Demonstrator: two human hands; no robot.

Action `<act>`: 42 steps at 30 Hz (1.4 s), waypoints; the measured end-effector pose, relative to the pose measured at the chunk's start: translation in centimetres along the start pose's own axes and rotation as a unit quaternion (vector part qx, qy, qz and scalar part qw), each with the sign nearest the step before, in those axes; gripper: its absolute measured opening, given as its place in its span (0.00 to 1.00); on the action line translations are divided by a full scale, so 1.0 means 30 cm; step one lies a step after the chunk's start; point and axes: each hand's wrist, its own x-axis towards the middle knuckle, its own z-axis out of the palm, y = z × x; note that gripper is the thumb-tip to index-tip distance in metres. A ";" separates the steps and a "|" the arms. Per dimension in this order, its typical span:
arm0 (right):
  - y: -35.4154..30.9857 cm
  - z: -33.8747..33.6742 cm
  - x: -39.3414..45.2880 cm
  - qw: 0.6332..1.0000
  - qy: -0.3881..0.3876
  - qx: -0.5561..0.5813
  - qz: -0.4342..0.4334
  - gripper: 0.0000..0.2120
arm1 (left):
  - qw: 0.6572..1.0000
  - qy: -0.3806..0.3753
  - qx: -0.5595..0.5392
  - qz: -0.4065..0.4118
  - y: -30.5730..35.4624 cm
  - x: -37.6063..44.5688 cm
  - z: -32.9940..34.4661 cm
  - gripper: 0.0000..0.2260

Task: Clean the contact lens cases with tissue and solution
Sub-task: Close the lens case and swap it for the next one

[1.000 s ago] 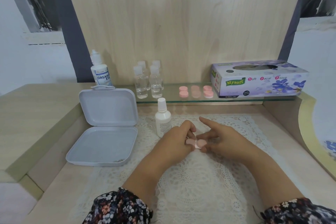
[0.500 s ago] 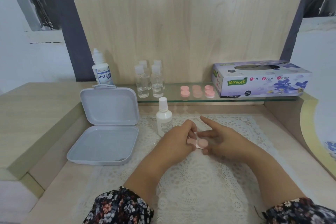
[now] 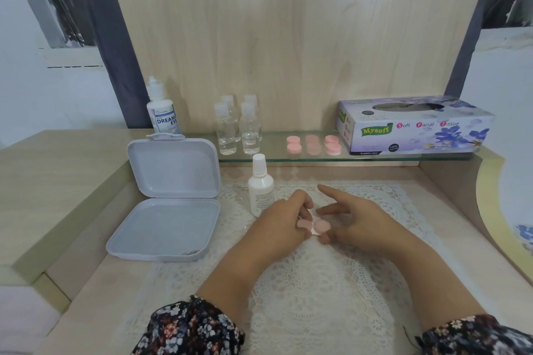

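Pale wood panelling is seen behind the tabletop point(image 3: 95, 288), on which a lace mat point(image 3: 317, 282) is spread. An open grey box point(image 3: 170, 199) is set left. On the mat, a pink contact lens case point(image 3: 315, 226) is pinched by the left hand point(image 3: 284, 220) and right hand point(image 3: 357, 223), each grip clamped on it.

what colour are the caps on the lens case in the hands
Pink caps on the lens case, seen in the head view.
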 end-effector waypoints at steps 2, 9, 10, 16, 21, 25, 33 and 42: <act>0.006 0.001 -0.002 0.999 -0.018 0.048 0.004 0.42 | 1.000 0.000 -0.001 0.002 0.000 0.000 -0.001 0.14; -0.002 0.010 -0.004 1.000 -0.002 0.024 -0.011 0.34 | 1.000 0.001 -0.005 0.005 -0.006 0.001 0.002 0.15; -0.004 0.006 -0.006 1.000 0.000 0.010 -0.011 0.31 | 1.000 0.002 -0.007 0.004 -0.007 0.001 0.002 0.15; 0.003 -0.006 -0.018 0.993 0.001 -0.104 -0.053 0.08 | 1.000 -0.003 -0.031 -0.004 -0.014 0.000 -0.007 0.13; 0.006 -0.001 -0.021 0.992 0.009 -0.105 -0.063 0.06 | 0.997 -0.033 -0.060 -0.025 -0.039 0.002 -0.041 0.15; 0.009 -0.001 -0.026 0.993 0.019 -0.102 -0.058 0.07 | 0.995 -0.052 -0.076 -0.041 -0.063 -0.002 -0.079 0.14; -0.008 0.012 -0.046 0.988 0.097 -0.091 -0.080 0.05 | 0.974 -0.131 -0.135 -0.125 -0.091 -0.033 -0.161 0.02; -0.182 -0.061 -0.026 0.967 0.159 -0.127 -0.154 0.09 | 0.965 -0.159 -0.163 -0.132 -0.103 -0.032 -0.172 0.02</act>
